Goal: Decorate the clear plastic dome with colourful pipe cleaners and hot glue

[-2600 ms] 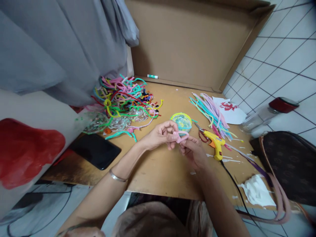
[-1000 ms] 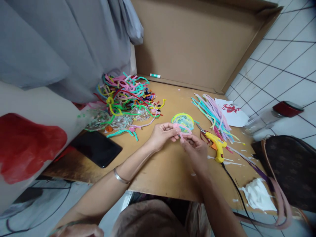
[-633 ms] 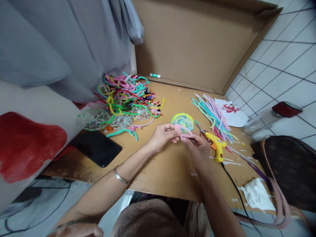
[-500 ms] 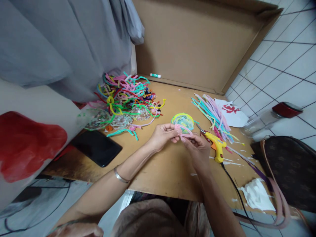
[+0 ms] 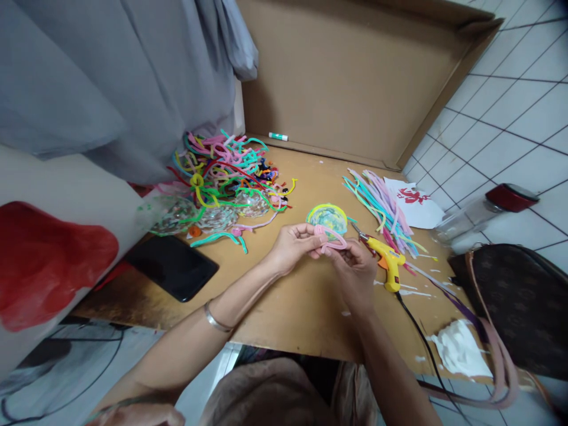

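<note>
A pink pipe cleaner, bent into a narrow loop, is held between my two hands above the table. My left hand pinches its left end between thumb and fingers. At its lower right side, the thumb and fingertips of my right hand are closed on it. Just behind the loop lies a round disc with a yellow rim and a mottled green and white middle. A yellow glue gun rests to the right of my right hand, its nozzle pointing towards the disc.
Tangled pipe cleaners and clear round pieces fill the left, near a black phone. Right are straight pipe cleaners, a bottle, a brown bag and crumpled tissue. A cardboard panel stands behind.
My right hand's fingers have shifted slightly to the left along the pink loop. Both hands keep hold of it, and the things on the table lie as before.
</note>
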`<action>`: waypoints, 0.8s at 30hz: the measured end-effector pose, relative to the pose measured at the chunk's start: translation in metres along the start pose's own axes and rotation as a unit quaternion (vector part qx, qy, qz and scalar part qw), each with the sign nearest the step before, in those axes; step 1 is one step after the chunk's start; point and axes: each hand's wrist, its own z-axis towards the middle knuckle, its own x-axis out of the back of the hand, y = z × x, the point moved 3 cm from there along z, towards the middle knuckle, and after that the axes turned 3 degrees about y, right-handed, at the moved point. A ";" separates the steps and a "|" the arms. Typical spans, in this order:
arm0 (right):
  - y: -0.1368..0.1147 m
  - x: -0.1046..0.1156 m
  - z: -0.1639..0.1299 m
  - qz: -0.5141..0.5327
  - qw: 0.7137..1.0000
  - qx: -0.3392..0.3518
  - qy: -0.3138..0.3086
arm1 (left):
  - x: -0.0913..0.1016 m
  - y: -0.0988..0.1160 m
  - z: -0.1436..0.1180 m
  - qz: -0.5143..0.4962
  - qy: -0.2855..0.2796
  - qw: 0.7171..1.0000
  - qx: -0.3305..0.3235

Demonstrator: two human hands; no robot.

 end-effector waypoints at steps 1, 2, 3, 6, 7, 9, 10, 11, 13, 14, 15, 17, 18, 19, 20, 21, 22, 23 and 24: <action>-0.001 0.000 0.000 -0.018 1.000 0.017 0.007 | 0.000 0.000 0.000 -0.002 0.001 1.000 0.000; -0.002 0.000 -0.001 -0.035 0.999 0.034 0.011 | 0.000 0.000 0.000 -0.004 0.003 1.000 0.000; -0.003 0.000 -0.002 -0.051 0.997 0.050 0.013 | 0.000 0.000 0.000 -0.007 0.005 1.000 -0.001; -0.004 0.001 -0.003 -0.090 0.993 0.079 0.007 | -0.001 0.000 0.000 -0.011 0.007 1.000 -0.001; -0.004 0.001 -0.003 -0.099 0.992 0.084 0.004 | -0.001 0.001 0.000 -0.011 0.007 1.000 -0.001; -0.004 0.002 -0.003 -0.110 0.990 0.092 0.001 | -0.001 0.001 -0.001 -0.010 0.008 1.000 0.001; -0.004 0.002 -0.003 -0.111 0.989 0.096 0.000 | -0.001 0.002 -0.001 -0.009 0.008 1.000 0.002; -0.004 0.002 -0.003 -0.112 0.989 0.100 0.000 | -0.001 0.002 -0.001 -0.009 0.008 1.000 0.002; -0.004 0.001 -0.004 -0.112 0.988 0.107 0.004 | -0.002 0.002 -0.002 -0.007 0.008 1.000 0.002; -0.004 0.001 -0.004 -0.114 0.987 0.109 0.008 | -0.002 0.002 -0.002 -0.004 0.008 1.000 0.000; -0.003 0.001 -0.005 -0.118 0.987 0.111 0.010 | -0.002 0.001 -0.002 0.001 0.008 1.000 -0.003; -0.004 0.000 -0.006 -0.128 0.985 0.115 0.017 | -0.003 0.001 -0.003 0.009 0.010 1.000 -0.011; -0.004 -0.001 -0.006 -0.132 0.984 0.117 0.019 | -0.003 0.001 -0.003 0.011 0.012 1.000 -0.014; -0.005 -0.001 -0.007 -0.134 0.984 0.119 0.023 | -0.003 0.001 -0.003 0.012 0.012 1.000 -0.018; -0.006 -0.002 -0.007 -0.131 0.984 0.120 0.027 | -0.004 0.001 -0.004 0.012 0.013 1.000 -0.021; -0.006 -0.002 -0.008 -0.126 0.984 0.120 0.030 | -0.004 0.001 -0.004 0.013 0.013 1.000 -0.023; -0.007 -0.003 -0.009 -0.116 0.986 0.118 0.033 | -0.005 0.000 -0.005 0.015 0.013 0.999 -0.026; -0.006 -0.003 -0.009 -0.104 0.988 0.112 0.035 | -0.005 0.000 -0.006 0.017 0.014 0.999 -0.028; -0.006 -0.003 -0.009 -0.090 0.990 0.103 0.036 | -0.005 0.000 -0.006 0.019 0.017 0.999 -0.030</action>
